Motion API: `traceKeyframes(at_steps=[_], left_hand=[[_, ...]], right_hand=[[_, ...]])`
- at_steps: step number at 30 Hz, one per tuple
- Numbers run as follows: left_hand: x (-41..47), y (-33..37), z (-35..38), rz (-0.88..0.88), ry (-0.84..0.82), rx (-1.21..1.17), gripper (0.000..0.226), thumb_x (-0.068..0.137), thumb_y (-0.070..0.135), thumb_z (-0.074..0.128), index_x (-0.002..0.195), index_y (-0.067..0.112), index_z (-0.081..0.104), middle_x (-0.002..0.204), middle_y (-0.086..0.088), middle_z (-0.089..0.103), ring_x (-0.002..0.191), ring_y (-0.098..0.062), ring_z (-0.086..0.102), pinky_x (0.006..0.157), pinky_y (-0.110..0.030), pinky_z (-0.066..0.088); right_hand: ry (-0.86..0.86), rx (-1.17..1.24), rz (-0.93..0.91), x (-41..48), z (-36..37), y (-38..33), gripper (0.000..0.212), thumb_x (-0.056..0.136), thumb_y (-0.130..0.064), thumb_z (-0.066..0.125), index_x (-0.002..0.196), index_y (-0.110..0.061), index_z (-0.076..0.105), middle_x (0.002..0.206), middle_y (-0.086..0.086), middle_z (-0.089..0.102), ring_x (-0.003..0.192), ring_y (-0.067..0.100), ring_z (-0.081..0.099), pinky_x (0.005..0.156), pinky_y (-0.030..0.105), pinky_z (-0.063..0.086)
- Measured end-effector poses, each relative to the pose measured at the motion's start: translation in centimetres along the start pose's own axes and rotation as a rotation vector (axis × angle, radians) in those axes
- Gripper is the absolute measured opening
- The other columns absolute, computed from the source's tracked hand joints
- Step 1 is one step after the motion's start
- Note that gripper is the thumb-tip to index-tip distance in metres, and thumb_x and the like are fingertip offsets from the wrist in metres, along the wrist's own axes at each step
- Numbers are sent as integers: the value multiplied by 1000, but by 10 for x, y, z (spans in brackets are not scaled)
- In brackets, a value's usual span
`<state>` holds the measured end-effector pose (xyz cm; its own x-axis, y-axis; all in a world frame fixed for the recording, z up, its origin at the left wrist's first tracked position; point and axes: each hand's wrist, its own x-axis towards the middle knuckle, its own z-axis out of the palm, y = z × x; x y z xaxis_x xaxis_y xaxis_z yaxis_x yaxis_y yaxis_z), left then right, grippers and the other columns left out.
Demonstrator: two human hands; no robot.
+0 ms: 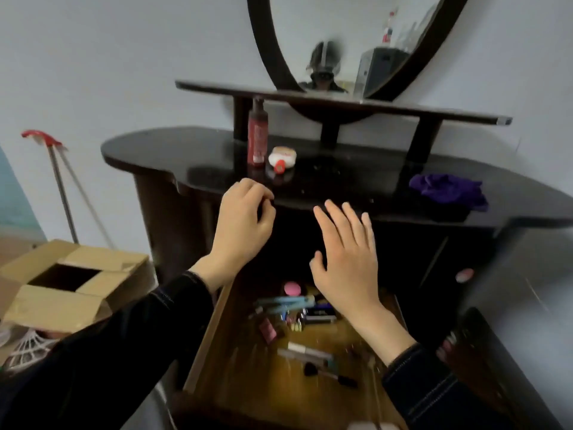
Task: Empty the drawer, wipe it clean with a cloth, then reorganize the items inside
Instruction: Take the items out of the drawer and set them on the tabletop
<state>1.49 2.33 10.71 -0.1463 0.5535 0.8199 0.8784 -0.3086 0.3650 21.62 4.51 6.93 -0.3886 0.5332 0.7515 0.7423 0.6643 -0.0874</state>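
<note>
Drawer open, beneath both | left hand curled, grip unclear | right hand spread

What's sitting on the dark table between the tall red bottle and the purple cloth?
In the head view, a small white jar with a red cap sits beside the red bottle; from there to the purple cloth the tabletop is bare.

Long dark sleeves, near black, on both arms: left sleeve at lower left of frame, right sleeve at lower right. Fabric looks heavy, denim-like. Pale contrast stitching runs in lines along the seams and rings each cuff. Beyond the cuffs, left hand and right hand are bare, centre frame.
</note>
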Motion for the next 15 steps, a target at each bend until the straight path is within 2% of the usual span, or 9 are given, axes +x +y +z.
traceKeyframes(at_steps=[1, 2, 3, 4, 5, 6, 8, 12, 15], left_hand=[[-27, 5, 3, 109, -24, -28, 15, 86, 7, 57, 99, 8, 64, 111, -5, 61, 111, -22, 56, 101, -38, 44], [-54, 8, 8, 197, -84, -57, 15, 86, 7, 56, 99, 8, 63, 113, -6, 60, 113, -23, 54, 101, -38, 43], [-80, 10, 15, 251, -192, -79, 14, 85, 9, 55, 97, 9, 63, 108, -4, 60, 106, -24, 56, 94, -37, 46], [-102, 10, 24, 261, -337, -87, 12, 85, 12, 55, 94, 10, 63, 100, -2, 61, 96, -23, 57, 83, -36, 49], [-120, 10, 36, 231, -505, -79, 12, 86, 14, 55, 93, 12, 64, 95, -1, 62, 90, -22, 58, 77, -36, 49], [-135, 9, 50, 173, -670, -66, 11, 87, 14, 55, 93, 13, 65, 93, 0, 63, 89, -22, 59, 75, -36, 49], [-158, 6, 76, 67, -916, -67, 12, 90, 15, 54, 94, 13, 65, 98, 1, 65, 95, -21, 61, 79, -35, 49], [-187, 3, 104, 53, -1097, -135, 18, 93, 17, 50, 101, 20, 65, 116, 7, 68, 102, -15, 63, 81, -26, 50], [-194, 2, 111, 108, -1181, -134, 13, 92, 18, 48, 85, 23, 58, 138, 19, 58, 102, -14, 64, 81, -29, 51]], right_hand=[[-30, 70, 3, -24, 0, 9, 47, 92, -23, 53, 139, -21, 52, 152, -3, 44, 145, 17, 35, 120, 32, 28], [-90, 161, 53, -48, 2, 20, 40, 94, -26, 51, 134, -24, 54, 145, -8, 47, 137, 12, 43, 111, 18, 32], [-192, 236, 142, -71, 6, 30, 34, 96, -29, 50, 130, -26, 55, 135, -12, 51, 123, 5, 51, 97, 7, 36], [-334, 266, 238, -93, 10, 39, 31, 97, -30, 51, 128, -27, 55, 127, -14, 53, 109, 1, 54, 84, 3, 38], [-486, 253, 321, -112, 17, 49, 29, 99, -29, 53, 127, -27, 56, 123, -14, 54, 100, 0, 55, 78, 5, 40], [-614, 231, 390, -130, 25, 60, 26, 99, -27, 54, 125, -27, 59, 121, -13, 55, 98, 1, 58, 77, 10, 45], [-753, 243, 509, -153, 35, 75, 21, 100, -24, 56, 118, -28, 64, 117, -14, 60, 103, 3, 61, 83, 22, 53], [-974, 273, 553, -171, 43, 86, 14, 96, -25, 60, 106, -30, 69, 103, -16, 67, 97, 0, 62, 86, 30, 56], [-1200, 246, 460, -178, 47, 81, 9, 94, -27, 61, 94, -28, 70, 93, -13, 69, 88, 3, 64, 81, 34, 58]])
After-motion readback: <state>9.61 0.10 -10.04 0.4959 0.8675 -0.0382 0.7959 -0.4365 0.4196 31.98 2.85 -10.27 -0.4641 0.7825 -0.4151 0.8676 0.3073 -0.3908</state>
